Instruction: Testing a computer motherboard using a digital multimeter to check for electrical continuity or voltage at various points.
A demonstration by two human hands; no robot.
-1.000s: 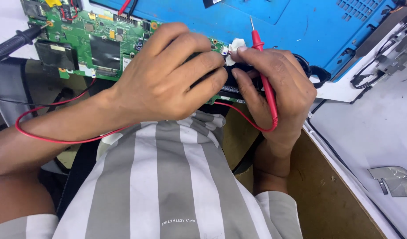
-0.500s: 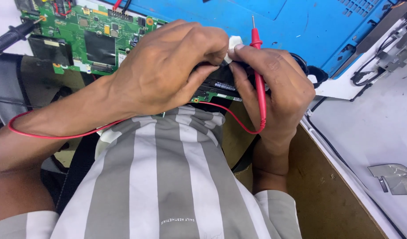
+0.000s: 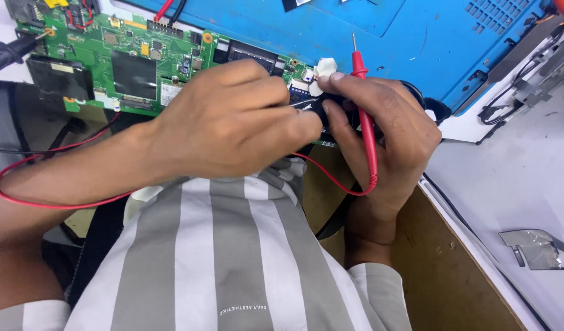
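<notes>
Blue mat [image 3: 429,43]: right hand [image 3: 386,132] (red probe [image 3: 364,116]).

I see a blue work mat [image 3: 441,43] under even light, a white bench surface [image 3: 508,178] beside it, and a brown wooden edge [image 3: 447,276] below

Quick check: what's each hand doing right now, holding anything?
Left hand: closed, pinching something small over the green circuit board; what, cannot be told.
Right hand: closed, holding the red probe.

Illumination is bright, even and diffuse from overhead. Shadows are soft beneath the hands [image 3: 245,129]. Mild glare appears on the white table [image 3: 508,178]. Focus is sharp throughout, with negligible motion blur.
</notes>
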